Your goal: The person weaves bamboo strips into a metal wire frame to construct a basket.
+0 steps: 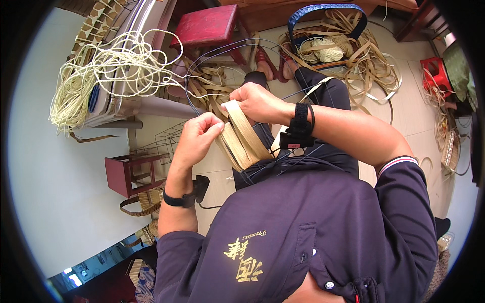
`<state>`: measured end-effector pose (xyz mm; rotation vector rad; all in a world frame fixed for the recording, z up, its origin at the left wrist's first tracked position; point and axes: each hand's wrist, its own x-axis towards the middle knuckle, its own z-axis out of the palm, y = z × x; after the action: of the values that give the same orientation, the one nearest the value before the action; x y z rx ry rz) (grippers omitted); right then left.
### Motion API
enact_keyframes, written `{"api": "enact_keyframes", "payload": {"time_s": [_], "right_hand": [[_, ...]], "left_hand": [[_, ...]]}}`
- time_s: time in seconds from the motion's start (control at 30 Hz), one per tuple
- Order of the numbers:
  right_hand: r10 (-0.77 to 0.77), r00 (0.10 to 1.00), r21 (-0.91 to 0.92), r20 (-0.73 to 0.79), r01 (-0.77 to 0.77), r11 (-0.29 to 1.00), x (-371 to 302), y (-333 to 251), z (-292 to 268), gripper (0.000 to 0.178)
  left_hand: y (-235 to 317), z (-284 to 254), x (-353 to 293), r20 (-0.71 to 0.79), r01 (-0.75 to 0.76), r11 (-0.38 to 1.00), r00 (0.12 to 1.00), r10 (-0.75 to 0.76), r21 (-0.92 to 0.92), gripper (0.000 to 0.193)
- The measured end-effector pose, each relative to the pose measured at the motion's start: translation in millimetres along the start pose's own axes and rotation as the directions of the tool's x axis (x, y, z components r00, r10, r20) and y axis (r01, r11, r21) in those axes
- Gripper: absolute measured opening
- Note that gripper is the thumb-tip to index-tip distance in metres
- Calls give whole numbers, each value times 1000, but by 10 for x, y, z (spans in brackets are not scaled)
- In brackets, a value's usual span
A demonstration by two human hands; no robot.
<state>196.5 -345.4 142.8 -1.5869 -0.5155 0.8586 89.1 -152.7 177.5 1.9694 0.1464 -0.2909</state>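
A dark wire basket frame [202,56] rests across my lap. Wide tan flat strips [241,140] are wound side by side around one part of its wires. At the left edge of these strips, my left hand [198,137] is closed, thumb and forefinger pinching the strip's edge. My right hand [260,103] is closed at the far end of the strips, its thumb and fingers gripping a strip that loops up from the others. A thin pale strip [317,89] passes by the wires near my right wrist. The right fingertips are partly hidden.
Tangled pale cord [121,65] lies on a table at the left. A red stool [207,26] stands ahead. Loose tan strips [369,65] and a blue-handled basket [327,7] lie on the floor at far right. A dark red stool [126,174] is at my left.
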Motion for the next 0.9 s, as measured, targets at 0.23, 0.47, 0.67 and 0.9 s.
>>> {"api": "enact_keyframes", "payload": {"time_s": [0.23, 0.47, 0.67, 0.9], "right_hand": [[25, 1000, 37, 9, -26, 999, 28, 24, -16, 38], [5, 1000, -30, 4, -5, 1000, 17, -4, -5, 38], [53, 998, -37, -16, -53, 998, 38, -3, -25, 38], [73, 997, -18, 1, -73, 997, 41, -22, -14, 35]], "left_hand": [[57, 177, 79, -58, -20, 999, 998, 22, 25, 22], [-49, 101, 83, -11, -34, 999, 999, 35, 41, 17], [203, 317, 31, -301, -80, 982, 945, 130, 174, 12], [170, 418, -49, -261, -206, 890, 907, 329, 406, 15]]}}
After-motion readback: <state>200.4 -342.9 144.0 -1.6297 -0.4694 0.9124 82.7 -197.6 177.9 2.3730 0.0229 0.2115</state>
